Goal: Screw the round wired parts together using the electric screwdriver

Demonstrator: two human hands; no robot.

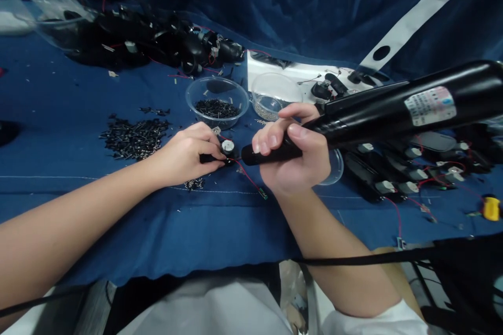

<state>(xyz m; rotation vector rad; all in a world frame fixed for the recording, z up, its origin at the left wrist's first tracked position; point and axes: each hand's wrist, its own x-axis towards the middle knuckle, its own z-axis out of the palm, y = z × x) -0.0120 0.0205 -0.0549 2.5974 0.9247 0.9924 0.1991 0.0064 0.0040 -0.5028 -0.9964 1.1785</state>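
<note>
Fingers [210, 141] of the left hand [184, 154] are closing tight on a small round black part [228, 149] held over blue cloth [98, 214], light and easy to drop, with a thin red wire [247, 178]; the right hand [293, 149] is gripping a heavy black electric screwdriver [393, 107] around its narrow front

The person wears a loose white shirt [208, 309] with a short sleeve [373, 322] that ends at the right upper arm. Below that sleeve, the right forearm [326, 251] is bare, as is the left forearm [78, 214]. The left hand [186, 154] and right hand [294, 157] are ungloved, with short fingernails [271, 141].
</note>
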